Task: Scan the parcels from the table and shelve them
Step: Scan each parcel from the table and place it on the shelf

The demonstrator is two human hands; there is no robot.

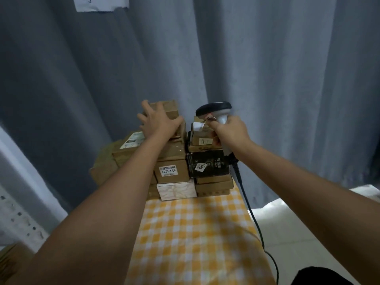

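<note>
Several cardboard parcels are stacked at the far end of a table with a yellow checked cloth (191,227). My left hand (157,120) lies over the topmost brown parcel (170,109), fingers spread across its top and the thumb at its right side. My right hand (230,130) grips the handle of a black and grey barcode scanner (214,109), whose head points left above a small parcel with a white label (199,133). Lower in the stack are a box labelled 43-2-4207 (171,170), a black box (209,163) and a white box (176,190).
Grey curtains (267,79) hang close behind the table. The scanner's black cable (254,219) runs down the table's right edge to the pale tiled floor (308,233). A perforated metal shelf post (18,219) stands at the lower left, with a brown box (10,260) below it.
</note>
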